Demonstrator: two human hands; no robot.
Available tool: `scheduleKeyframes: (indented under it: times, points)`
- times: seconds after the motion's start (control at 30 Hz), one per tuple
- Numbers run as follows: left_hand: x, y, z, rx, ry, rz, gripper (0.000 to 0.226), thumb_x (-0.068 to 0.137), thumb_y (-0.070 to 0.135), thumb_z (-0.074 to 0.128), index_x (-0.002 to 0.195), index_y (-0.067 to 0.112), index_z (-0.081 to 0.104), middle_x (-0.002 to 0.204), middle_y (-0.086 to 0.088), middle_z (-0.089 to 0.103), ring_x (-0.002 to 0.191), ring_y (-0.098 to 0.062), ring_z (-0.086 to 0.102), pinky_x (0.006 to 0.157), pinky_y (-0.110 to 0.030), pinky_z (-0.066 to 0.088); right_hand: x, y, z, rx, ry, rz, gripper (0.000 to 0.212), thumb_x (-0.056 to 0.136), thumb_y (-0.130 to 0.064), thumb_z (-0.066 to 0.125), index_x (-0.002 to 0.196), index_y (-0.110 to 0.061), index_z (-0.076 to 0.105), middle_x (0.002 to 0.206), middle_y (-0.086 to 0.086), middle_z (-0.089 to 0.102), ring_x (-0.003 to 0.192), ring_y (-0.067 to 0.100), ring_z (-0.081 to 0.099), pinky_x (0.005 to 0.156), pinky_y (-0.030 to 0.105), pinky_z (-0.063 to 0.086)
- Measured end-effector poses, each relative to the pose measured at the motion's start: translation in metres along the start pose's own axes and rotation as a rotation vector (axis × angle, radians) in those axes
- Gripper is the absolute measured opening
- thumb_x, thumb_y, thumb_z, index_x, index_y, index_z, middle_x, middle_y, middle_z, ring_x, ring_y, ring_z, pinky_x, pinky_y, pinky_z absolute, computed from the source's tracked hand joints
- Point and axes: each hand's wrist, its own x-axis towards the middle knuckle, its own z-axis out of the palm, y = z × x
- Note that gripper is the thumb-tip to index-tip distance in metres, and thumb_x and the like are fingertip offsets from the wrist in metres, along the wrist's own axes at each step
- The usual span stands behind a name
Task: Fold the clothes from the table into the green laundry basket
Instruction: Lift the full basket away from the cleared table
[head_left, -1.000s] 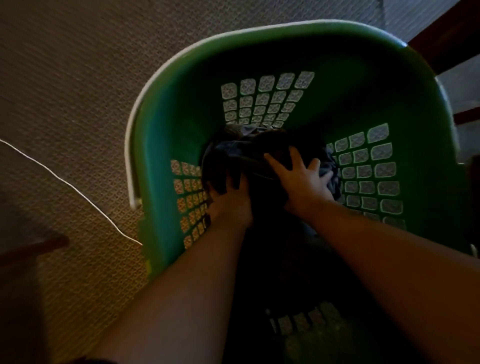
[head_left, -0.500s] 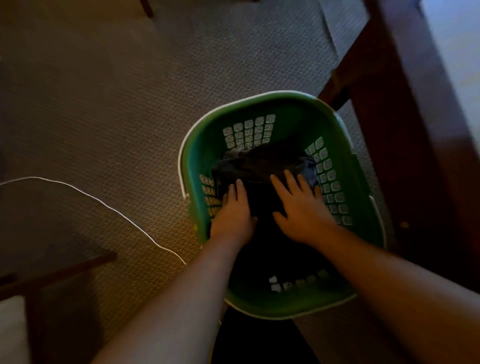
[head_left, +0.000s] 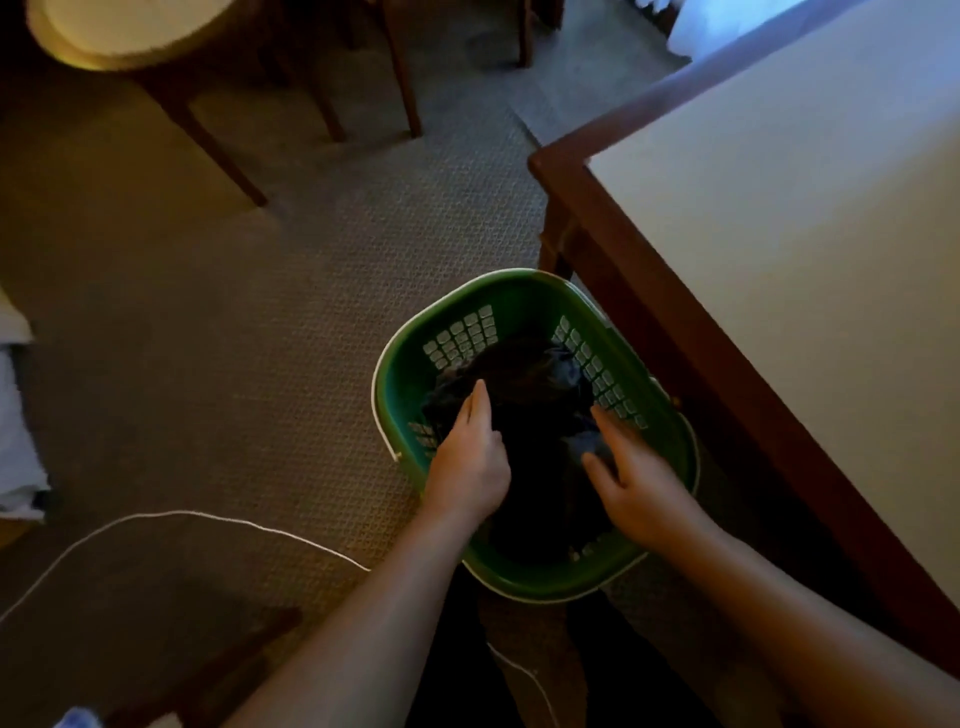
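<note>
A dimly lit room with patterned carpet (head_left: 234, 338): a green laundry basket (head_left: 524, 283) stands on the floor just beside the corner leg of a dark-wood, pale-topped worktop (head_left: 805, 234) at right. A heap of dark clothes (head_left: 524, 384) lies inside the basket, filling its bottom. A person reaches in from above with both bare arms. The left hand (head_left: 467, 462) is open, fingers straight and together, their tips on the left edge of the cloth. The right hand (head_left: 634, 478) is also open, fingers loosely spread over the right side of the heap; whether it touches the fabric cannot be told. A white cord (head_left: 208, 514) curves across the carpet at left, and a round table (head_left: 124, 26) and wooden chair legs (head_left: 400, 78) stand at the far side.
</note>
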Motion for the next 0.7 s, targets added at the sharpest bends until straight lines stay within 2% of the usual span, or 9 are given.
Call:
scheduleKeyframes:
  times: [0.1,0.17,0.23,0.3,0.37,0.5,0.6,0.7]
  points:
    - [0.013,-0.007,-0.02,0.039,-0.084,0.079,0.069,0.107,0.018,0.049,0.167,0.016,0.014,0.171,-0.004,0.024,0.156,-0.021,0.026,0.119,-0.023,0.017,0.001,-0.013,0.011,0.12,0.102,0.076,0.063,0.106,-0.038,0.049,0.161,-0.031,0.021,0.167,-0.004,0.027,0.153,0.014,0.024,0.117,0.028,0.023]
    - [0.027,-0.014,-0.037,0.103,-0.165,0.146,0.071,0.106,0.02,0.052,0.166,0.015,0.016,0.171,-0.005,0.025,0.157,-0.019,0.024,0.121,-0.023,0.014,0.007,-0.022,0.019,0.263,0.196,0.162,0.061,0.106,-0.039,0.05,0.161,-0.03,0.025,0.165,-0.004,0.03,0.152,0.015,0.027,0.114,0.027,0.024]
    - [0.045,-0.018,-0.056,0.184,-0.203,0.223,0.07,0.105,0.021,0.054,0.166,0.015,0.018,0.171,-0.005,0.025,0.157,-0.019,0.023,0.121,-0.023,0.013,0.012,-0.027,0.031,0.429,0.318,0.253,0.059,0.106,-0.038,0.05,0.16,-0.028,0.029,0.164,-0.003,0.034,0.151,0.016,0.03,0.118,0.032,0.027]
    - [0.067,-0.022,-0.071,0.272,-0.192,0.278,0.069,0.104,0.022,0.055,0.164,0.014,0.023,0.168,-0.006,0.031,0.154,-0.022,0.031,0.12,-0.025,0.021,0.016,-0.024,0.044,0.584,0.445,0.354,0.058,0.105,-0.039,0.05,0.159,-0.026,0.032,0.161,-0.001,0.039,0.148,0.018,0.036,0.12,0.039,0.032]
    - [0.091,-0.029,-0.079,0.368,-0.148,0.299,0.068,0.103,0.024,0.057,0.163,0.012,0.027,0.164,-0.008,0.037,0.149,-0.026,0.039,0.119,-0.034,0.032,0.015,-0.014,0.064,0.662,0.596,0.481,0.061,0.104,-0.041,0.051,0.16,-0.026,0.03,0.157,-0.001,0.045,0.144,0.02,0.043,0.117,0.042,0.037]
    - [0.145,-0.041,-0.078,0.472,-0.09,0.245,0.073,0.097,0.033,0.066,0.157,0.009,0.032,0.157,-0.014,0.037,0.144,-0.034,0.041,0.115,-0.047,0.042,0.002,0.017,0.104,0.687,0.811,0.768,0.075,0.097,-0.047,0.058,0.159,-0.032,0.017,0.158,0.006,0.041,0.135,0.032,0.052,0.104,0.054,0.05]
    - [0.187,-0.051,-0.073,0.44,-0.105,0.06,0.089,0.094,0.042,0.07,0.162,0.014,0.02,0.163,-0.015,0.027,0.149,-0.036,0.033,0.118,-0.053,0.039,0.006,0.041,0.126,0.767,0.772,0.915,0.089,0.091,-0.046,0.067,0.159,-0.031,0.012,0.162,0.01,0.032,0.144,0.037,0.041,0.109,0.062,0.043]
    - [0.215,-0.061,-0.066,0.338,-0.193,-0.082,0.082,0.091,0.045,0.072,0.157,0.025,0.028,0.151,-0.014,0.044,0.133,-0.037,0.053,0.104,-0.057,0.053,0.022,0.059,0.135,0.82,0.803,0.965,0.088,0.094,-0.04,0.066,0.16,-0.029,0.01,0.159,0.013,0.037,0.14,0.039,0.045,0.111,0.06,0.042]
